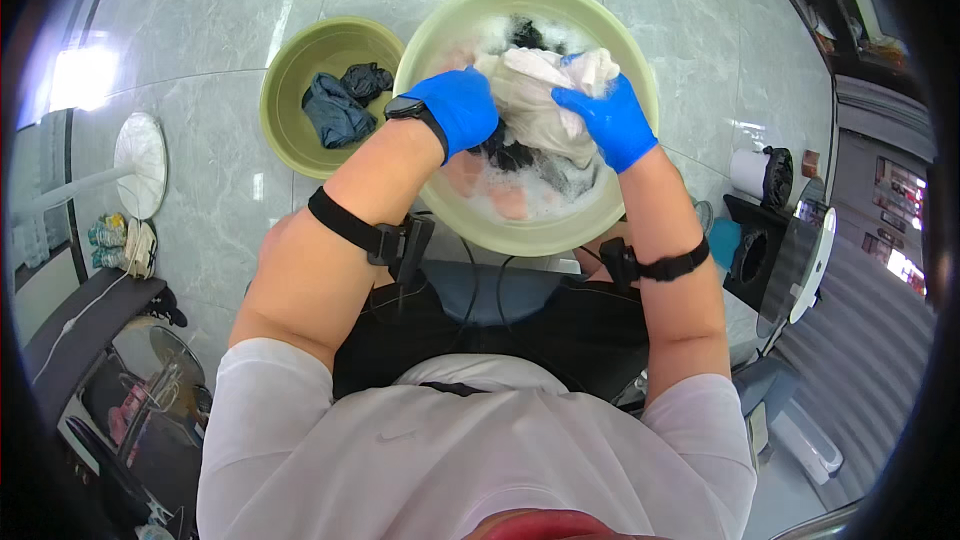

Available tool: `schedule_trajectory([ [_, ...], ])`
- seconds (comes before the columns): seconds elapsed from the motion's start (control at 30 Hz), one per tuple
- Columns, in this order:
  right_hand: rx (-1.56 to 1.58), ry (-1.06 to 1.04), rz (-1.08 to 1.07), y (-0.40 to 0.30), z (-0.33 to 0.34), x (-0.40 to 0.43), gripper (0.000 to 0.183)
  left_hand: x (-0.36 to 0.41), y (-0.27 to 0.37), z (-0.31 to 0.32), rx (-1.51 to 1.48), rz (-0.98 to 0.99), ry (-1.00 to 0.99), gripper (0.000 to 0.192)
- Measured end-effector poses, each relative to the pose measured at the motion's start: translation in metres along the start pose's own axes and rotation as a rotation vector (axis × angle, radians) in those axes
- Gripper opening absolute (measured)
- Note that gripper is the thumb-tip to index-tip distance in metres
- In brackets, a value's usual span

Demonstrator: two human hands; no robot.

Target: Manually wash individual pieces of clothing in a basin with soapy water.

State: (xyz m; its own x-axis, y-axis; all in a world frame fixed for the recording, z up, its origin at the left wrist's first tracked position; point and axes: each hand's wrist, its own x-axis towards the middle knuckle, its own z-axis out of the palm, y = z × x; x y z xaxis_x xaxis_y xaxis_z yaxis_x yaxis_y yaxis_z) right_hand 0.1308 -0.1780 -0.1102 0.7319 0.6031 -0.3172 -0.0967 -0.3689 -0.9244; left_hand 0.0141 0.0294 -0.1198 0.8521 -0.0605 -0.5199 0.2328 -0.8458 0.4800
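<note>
A large pale green plastic basin (525, 240) holds sudsy water with white, black, grey and pinkish cloth in it. My left hand (459, 111), in a blue rubber glove, is closed on the left part of a wet white garment (529, 109). My right hand (615, 120), gloved the same, grips the garment's bunched right end between thumb and fingers. The garment is lifted partly above the suds. Black cloth (510, 154) lies below it in the foam. To the left, a smaller olive green basin (281, 112) holds dark blue-grey cloth (337, 111).
The basins stand on a grey tiled floor (202, 120). At the left are a white round stand base (141, 165) and a dark bench (97, 330). A white pedestal fan (814, 266) and a roll of black bags (778, 178) are at the right.
</note>
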Motion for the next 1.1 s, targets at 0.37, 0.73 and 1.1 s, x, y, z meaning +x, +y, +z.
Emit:
schedule_trajectory([
  [0.37, 0.619, -0.074, -0.139, -0.052, -0.019, -0.067, 0.057, 0.011, 0.047, 0.007, -1.988, -0.162, -0.193, 0.074],
  [0.73, 0.739, 0.244, 0.121, 0.031, 0.041, -0.020, 0.050, 0.040, 0.052, 0.053, -2.101, 0.326, 0.261, 0.031],
  [1.1, 0.984, 0.259, 0.319, 0.015, 0.029, -0.001, 0.040, 0.042, 0.058, 0.075, -0.990, 0.344, 0.779, 0.054],
])
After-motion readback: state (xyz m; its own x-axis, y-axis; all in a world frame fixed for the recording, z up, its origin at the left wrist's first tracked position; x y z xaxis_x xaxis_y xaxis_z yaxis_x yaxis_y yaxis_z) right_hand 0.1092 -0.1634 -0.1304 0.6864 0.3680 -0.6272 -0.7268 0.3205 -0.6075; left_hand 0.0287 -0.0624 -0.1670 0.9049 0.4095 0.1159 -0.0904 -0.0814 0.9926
